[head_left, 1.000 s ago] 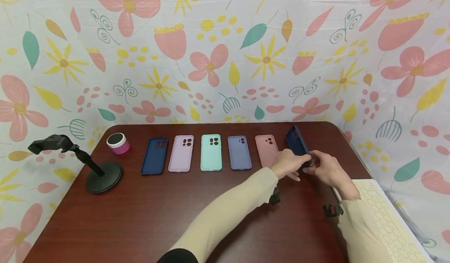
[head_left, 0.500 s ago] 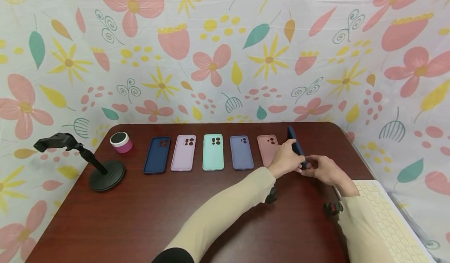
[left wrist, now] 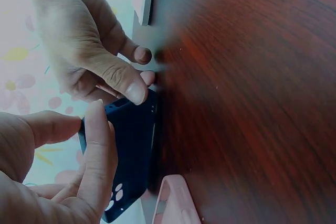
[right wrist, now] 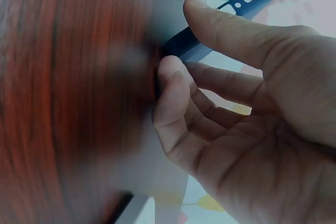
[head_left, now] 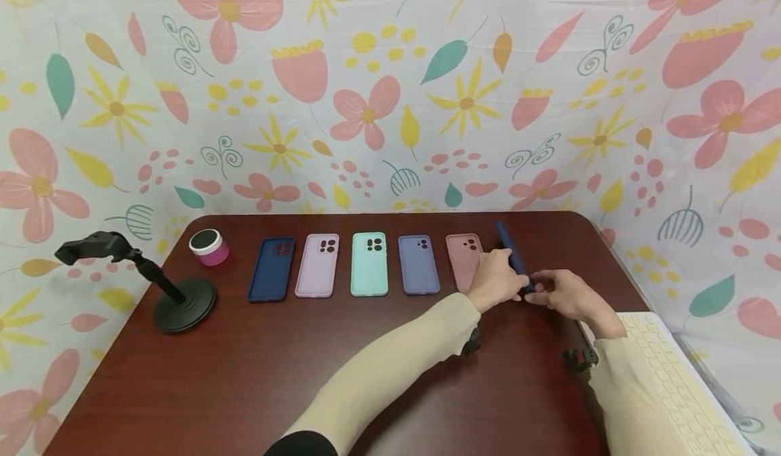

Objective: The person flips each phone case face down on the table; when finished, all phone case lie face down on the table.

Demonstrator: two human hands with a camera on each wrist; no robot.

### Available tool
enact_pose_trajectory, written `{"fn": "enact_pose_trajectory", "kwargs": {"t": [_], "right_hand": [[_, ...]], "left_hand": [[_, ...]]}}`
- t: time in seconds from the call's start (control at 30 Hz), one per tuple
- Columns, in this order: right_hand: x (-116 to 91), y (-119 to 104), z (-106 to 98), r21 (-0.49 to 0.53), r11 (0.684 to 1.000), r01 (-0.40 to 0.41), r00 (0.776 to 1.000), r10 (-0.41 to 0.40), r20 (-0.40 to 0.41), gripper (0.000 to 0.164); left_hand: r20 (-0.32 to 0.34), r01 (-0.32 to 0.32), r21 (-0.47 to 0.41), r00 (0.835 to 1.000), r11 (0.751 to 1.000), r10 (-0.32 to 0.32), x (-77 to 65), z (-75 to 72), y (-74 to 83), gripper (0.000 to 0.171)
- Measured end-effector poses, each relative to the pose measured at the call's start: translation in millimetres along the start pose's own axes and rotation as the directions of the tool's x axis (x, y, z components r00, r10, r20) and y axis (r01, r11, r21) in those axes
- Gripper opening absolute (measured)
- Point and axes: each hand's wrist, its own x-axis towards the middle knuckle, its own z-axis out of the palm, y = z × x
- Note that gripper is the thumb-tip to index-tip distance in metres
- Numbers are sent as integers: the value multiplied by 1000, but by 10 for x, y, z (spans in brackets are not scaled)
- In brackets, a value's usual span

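A dark blue phone case stands on its long edge at the back right of the table. My left hand pinches its upper edge at the near end between thumb and finger. My right hand holds the near corner, the thumb on one face and fingers on the other, seen closely in the right wrist view. In the left wrist view the inside of the case and its camera cutouts show. Just left of it lies a pink phone case, partly hidden by my left hand.
Left of the pink case, a periwinkle case, a mint case, a lilac case and another dark blue case lie in a row. A pink jar and a black stand are at left; a white keyboard at right.
The dark blue case has turned from leaning with its face showing to nearly edge-on and lower. My left hand's grip now sits at its upper edge; both hands stay close to it.
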Motion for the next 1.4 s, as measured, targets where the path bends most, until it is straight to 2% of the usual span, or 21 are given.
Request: {"fn": "enact_pose_trajectory", "kwargs": {"t": [0.17,0.23,0.33,0.4,0.47,0.57,0.67,0.9,1.1,1.13,1.27,1.37,1.4], "right_hand": [[9,14,-43,1,999,-54,999,54,-2,66],[20,32,-52,-7,998,-64,998,64,-8,67],[47,69,-54,-53,997,-58,998,56,-38,68],[64,88,-50,-88,995,-54,997,49,-64,69],[79,98,-45,-112,992,-56,995,46,-86,70],[90,97,-41,-126,990,-69,993,57,-102,72],[88,93,-45,-130,988,-85,992,71,-108,72],[73,105,-49,-146,983,-109,988,92,-122,71],[59,117,-32,-137,982,-126,987,111,-118,69],[56,117,-30,-133,983,-130,987,115,-115,69],[43,115,-26,-124,982,-140,986,127,-109,69],[38,117,-28,-130,981,-142,986,128,-108,69],[37,117,-29,-132,981,-142,986,128,-108,69]], "left_hand": [[-14,35,-21,999,999,-35,57,74,-28,60],[-21,41,1,999,999,-41,125,143,-90,56],[-9,66,21,998,998,-66,184,190,-138,37],[-16,71,72,997,995,-70,284,279,-223,20],[-2,80,98,997,992,-80,348,330,-273,11],[-12,78,178,997,981,-77,511,493,-405,15],[-20,75,245,997,967,-72,601,594,-460,19],[-46,66,352,998,934,-53,723,745,-467,17],[-27,67,374,998,925,-62,755,771,-427,17],[-24,66,371,998,926,-61,737,755,-406,17],[-11,93,353,995,931,-95,476,532,-178,14],[-4,123,352,991,928,-130,445,506,-139,11],[-10,129,360,991,924,-135,495,554,-173,9]]}}
